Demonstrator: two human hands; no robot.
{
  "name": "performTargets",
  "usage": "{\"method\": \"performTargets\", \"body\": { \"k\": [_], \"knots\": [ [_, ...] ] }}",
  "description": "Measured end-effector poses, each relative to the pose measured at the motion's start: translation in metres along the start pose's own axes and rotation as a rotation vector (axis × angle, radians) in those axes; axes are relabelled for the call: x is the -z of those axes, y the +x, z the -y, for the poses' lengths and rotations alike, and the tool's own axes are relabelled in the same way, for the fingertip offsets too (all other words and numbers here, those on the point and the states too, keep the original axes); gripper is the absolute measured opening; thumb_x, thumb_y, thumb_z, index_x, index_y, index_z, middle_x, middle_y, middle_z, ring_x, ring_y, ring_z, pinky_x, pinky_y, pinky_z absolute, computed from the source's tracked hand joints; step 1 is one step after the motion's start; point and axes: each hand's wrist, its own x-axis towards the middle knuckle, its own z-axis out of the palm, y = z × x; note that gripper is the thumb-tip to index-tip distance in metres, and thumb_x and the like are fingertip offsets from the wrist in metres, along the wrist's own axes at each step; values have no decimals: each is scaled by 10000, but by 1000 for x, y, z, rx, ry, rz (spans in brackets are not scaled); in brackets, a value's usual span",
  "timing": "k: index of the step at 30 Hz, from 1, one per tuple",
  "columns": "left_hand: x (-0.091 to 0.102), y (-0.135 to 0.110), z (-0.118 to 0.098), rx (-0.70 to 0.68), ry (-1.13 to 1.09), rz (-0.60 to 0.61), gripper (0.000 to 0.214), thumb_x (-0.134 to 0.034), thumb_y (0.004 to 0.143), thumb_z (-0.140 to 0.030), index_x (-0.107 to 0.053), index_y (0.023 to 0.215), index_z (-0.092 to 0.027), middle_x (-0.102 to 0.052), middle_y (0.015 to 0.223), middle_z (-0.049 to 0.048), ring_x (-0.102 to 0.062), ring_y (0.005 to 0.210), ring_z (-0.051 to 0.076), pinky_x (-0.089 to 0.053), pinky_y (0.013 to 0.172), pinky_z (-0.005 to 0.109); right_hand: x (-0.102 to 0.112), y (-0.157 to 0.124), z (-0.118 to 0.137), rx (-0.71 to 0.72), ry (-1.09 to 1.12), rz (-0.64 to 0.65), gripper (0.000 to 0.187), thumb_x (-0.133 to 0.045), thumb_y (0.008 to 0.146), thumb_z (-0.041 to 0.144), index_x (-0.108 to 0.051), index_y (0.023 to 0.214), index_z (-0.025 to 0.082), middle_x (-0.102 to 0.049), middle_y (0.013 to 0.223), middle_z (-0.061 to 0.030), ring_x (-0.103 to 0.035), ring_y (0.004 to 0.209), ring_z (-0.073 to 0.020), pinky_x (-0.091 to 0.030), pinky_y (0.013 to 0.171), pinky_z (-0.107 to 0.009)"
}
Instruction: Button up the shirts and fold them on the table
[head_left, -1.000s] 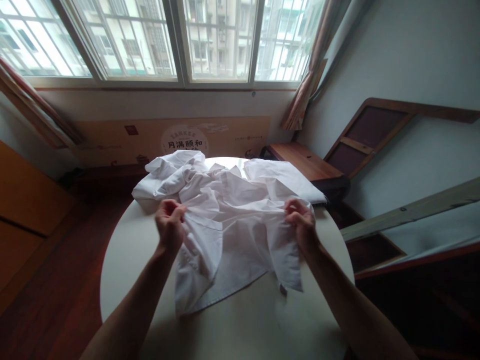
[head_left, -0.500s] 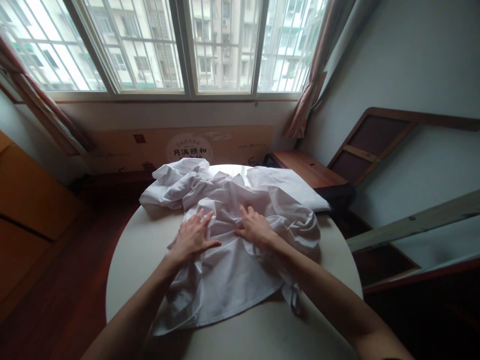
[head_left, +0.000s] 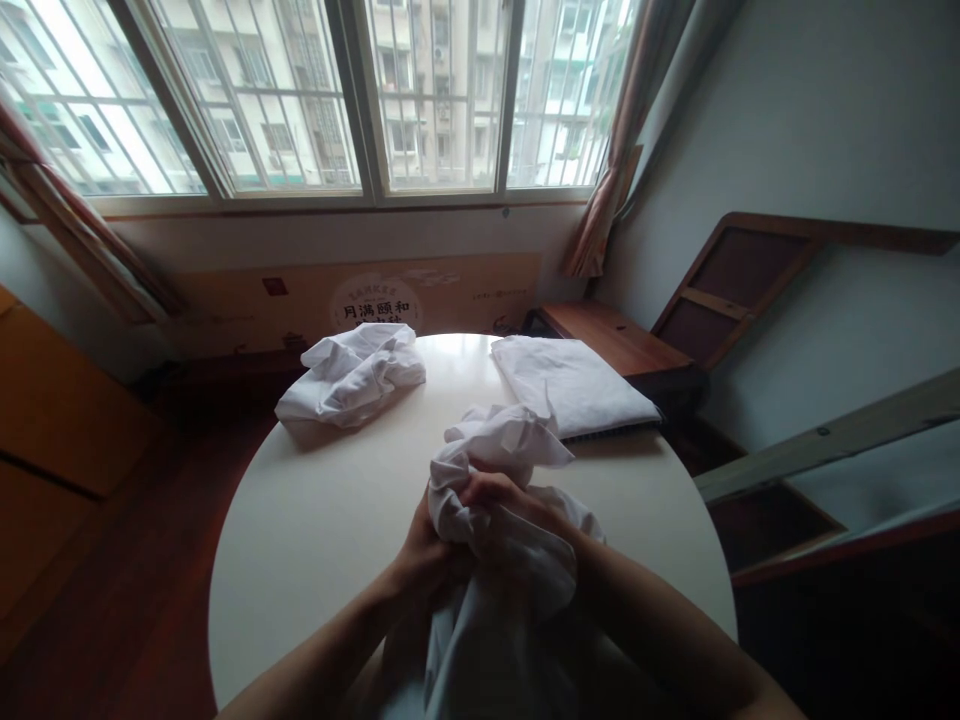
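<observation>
Over the middle and near part of a round white table, a white cloth is gathered into a loose bunch between a person's two hands. The right hand lies against the bunch, its fingers clamped on the cloth. The left hand is on the other side, close to the right one and pressed to the same bunch; its fingers are largely covered by folds, and whether they are closed cannot be told. The upper end of the cloth stands up in creased peaks beyond the hands, with one corner pointing to the right. The lower part hangs toward the person, between the forearms, and runs out at the bottom of the view. Whether any of it rests on the table cannot be determined.

At the far left of the table lies a crumpled cloth, white, heaped, and well apart from the hands. At the far right lies a folded cloth, also white, flat, with a dark edge showing along its near side. Its near corner is close to the bunch. Beyond the table are a barred window, a printed board below it, and, to the right, a wooden bench.
</observation>
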Motion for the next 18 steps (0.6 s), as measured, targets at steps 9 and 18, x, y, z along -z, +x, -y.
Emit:
{"method": "performTargets", "body": {
  "k": [9, 18],
  "knots": [
    [61, 89, -107, -497, 527, -286, 461, -669, 668, -370, -640, 1052, -117, -686, 996, 53, -620, 893, 208, -505, 770, 282, 21, 6, -4, 344, -28, -107, 543, -636, 775, 339, -452, 1278, 244, -514, 1290, -91, -489, 1174, -246, -415, 976, -396],
    [152, 182, -199, -572, 1358, -384, 493, -421, 869, -349, -534, 1233, -35, -578, 1186, 23, -487, 1169, 246, -315, 965, 449, 49, 7, -70, 160, -170, -400, 403, -583, 785, 285, -517, 1177, 221, -537, 1225, -106, -571, 1021, -211, -507, 812, -364]
  ]
}}
